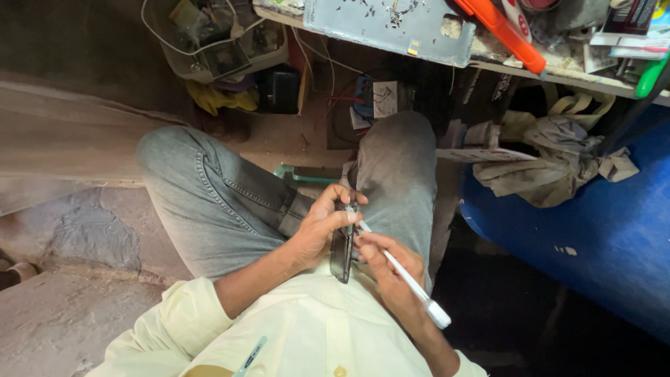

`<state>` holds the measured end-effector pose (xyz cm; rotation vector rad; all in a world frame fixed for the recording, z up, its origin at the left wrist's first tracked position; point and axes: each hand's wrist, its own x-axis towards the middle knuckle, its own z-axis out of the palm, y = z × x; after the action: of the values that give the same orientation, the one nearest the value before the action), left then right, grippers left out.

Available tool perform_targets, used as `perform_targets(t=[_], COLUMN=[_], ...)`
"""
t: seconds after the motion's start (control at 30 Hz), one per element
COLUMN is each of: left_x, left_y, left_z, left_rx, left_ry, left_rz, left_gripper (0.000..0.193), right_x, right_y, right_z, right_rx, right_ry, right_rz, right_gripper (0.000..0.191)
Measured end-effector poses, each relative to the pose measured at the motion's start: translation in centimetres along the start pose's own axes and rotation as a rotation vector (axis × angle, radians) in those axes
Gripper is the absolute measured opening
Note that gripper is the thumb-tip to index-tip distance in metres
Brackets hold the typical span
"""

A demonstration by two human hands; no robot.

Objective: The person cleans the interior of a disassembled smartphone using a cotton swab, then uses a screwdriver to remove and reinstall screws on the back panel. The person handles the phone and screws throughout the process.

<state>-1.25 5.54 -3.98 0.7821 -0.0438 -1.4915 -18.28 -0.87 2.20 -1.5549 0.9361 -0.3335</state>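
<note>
My left hand (317, 230) grips a dark, flat phone (342, 248) held on edge over my lap, fingers curled over its top. My right hand (391, 269) holds a white pen-like tool (412, 283) with its thin tip touching the phone's upper edge near my left fingertips. Both hands sit close together above my grey jeans (223, 202). The phone's face is turned away, so its screen is hidden.
A workbench edge (544, 73) runs across the top with a light blue metal plate (391, 24), an orange-handled tool (506, 31) and clutter. Below are a plastic bin of parts (209, 38), crumpled cloth (558, 160), and a blue drum (600, 230) at right. Concrete floor at left.
</note>
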Motion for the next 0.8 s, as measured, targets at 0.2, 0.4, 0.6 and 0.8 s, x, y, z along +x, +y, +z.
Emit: perform_targets(t=[0.2,0.4,0.6,0.8], left_x=[-0.1,-0.3,-0.4,-0.6], left_y=[0.6,1.2,1.8,2.5], left_z=[0.4,1.0,1.5,1.8], left_rx=[0.016,-0.021,-0.022,-0.056], left_ry=[-0.062,-0.11,-0.141,-0.208], left_rz=[-0.012,0.047,0.064,0.077], left_gripper=[0.03,0.025,0.028,0.029], right_x=[0.1,0.2,-0.2,-0.3], right_y=[-0.7,-0.6,-0.6,-0.7], right_z=[0.9,1.2,1.4,1.6], right_rx=[-0.006,0.011,0.053,-0.087], right_ry=[0.004,0.008,0.014,0.051], right_rz=[0.164,0.181,0.08,-0.019], right_gripper=[0.036,0.034,0.033,0.033])
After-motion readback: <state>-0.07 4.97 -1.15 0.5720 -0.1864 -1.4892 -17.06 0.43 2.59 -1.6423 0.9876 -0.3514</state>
